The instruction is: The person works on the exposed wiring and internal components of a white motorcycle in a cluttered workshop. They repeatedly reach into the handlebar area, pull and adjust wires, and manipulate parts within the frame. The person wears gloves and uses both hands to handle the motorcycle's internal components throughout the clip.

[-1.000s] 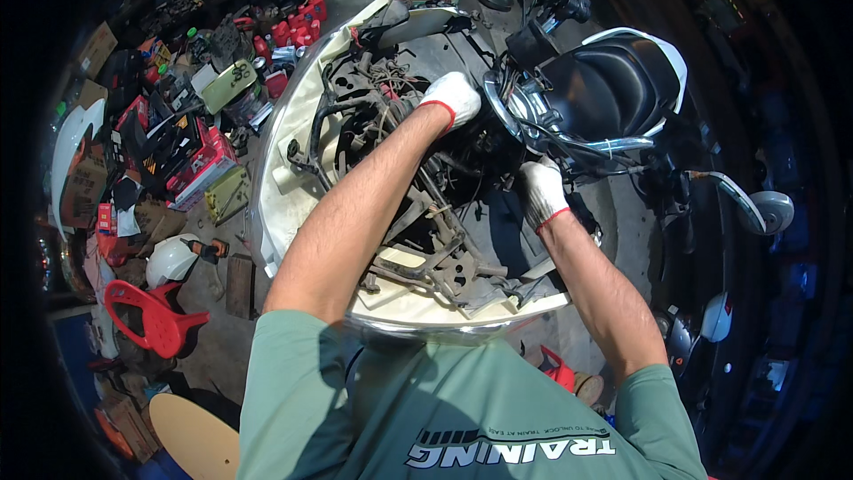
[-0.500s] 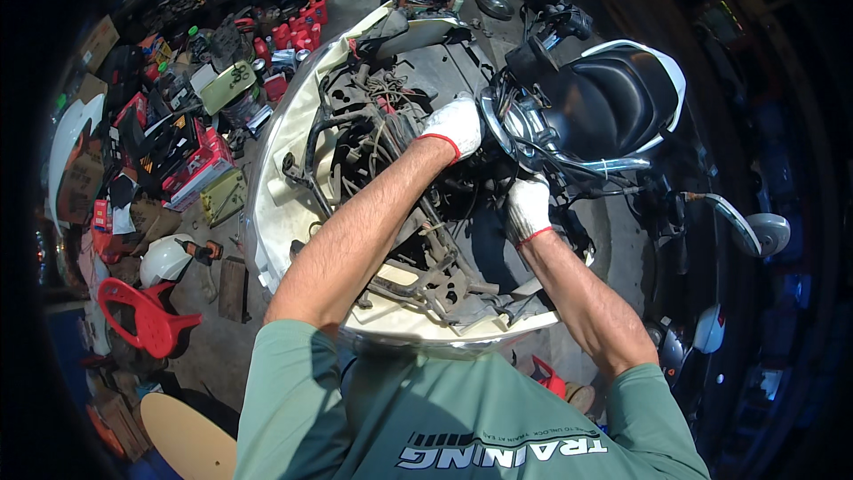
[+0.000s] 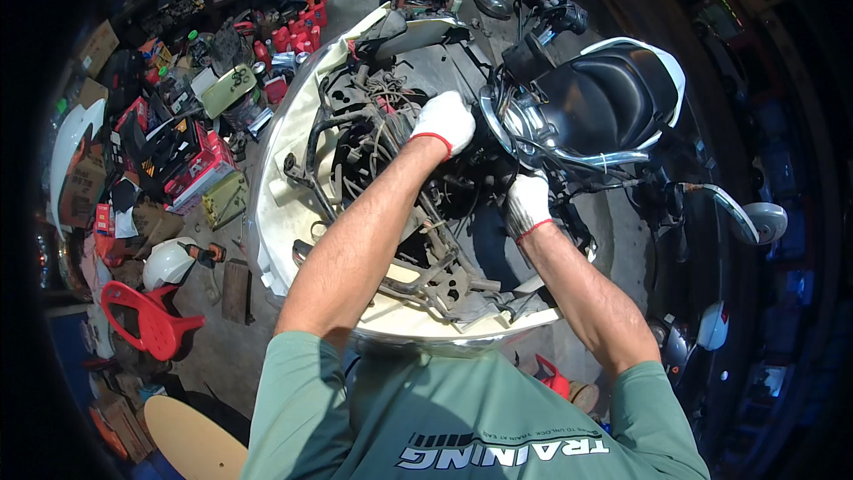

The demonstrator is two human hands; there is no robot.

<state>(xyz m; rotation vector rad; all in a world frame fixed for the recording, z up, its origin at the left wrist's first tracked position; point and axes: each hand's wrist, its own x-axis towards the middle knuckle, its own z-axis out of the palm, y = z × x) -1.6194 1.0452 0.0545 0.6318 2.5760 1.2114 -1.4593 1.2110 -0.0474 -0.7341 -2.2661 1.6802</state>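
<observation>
My left hand (image 3: 446,122), in a white glove with a red cuff, is curled closed inside the opened vehicle body, beside the dark wires and brackets. Whatever it may hold is hidden beneath it. Lower and to the right, my right hand (image 3: 530,200), gloved the same way, reaches under the chrome handlebar (image 3: 613,161); shadow and dark parts hide its fingers. A cream body shell (image 3: 283,204) curves around the metal frame tubes (image 3: 313,147) and a tangle of wires (image 3: 387,87). Just right of my hands sits a black molded panel with a white rim (image 3: 611,98).
A round mirror (image 3: 762,222) juts out at the right. On the left floor lie a red plastic chair (image 3: 160,331), a white helmet-like shell (image 3: 167,264), a wood block (image 3: 236,290) and heaped boxes (image 3: 200,169). A tan round board (image 3: 191,440) stands at lower left.
My left hand has shifted slightly left and toward me, away from the handlebar, and its fingers look more curled. My right hand stays nearly where it was under the handlebar.
</observation>
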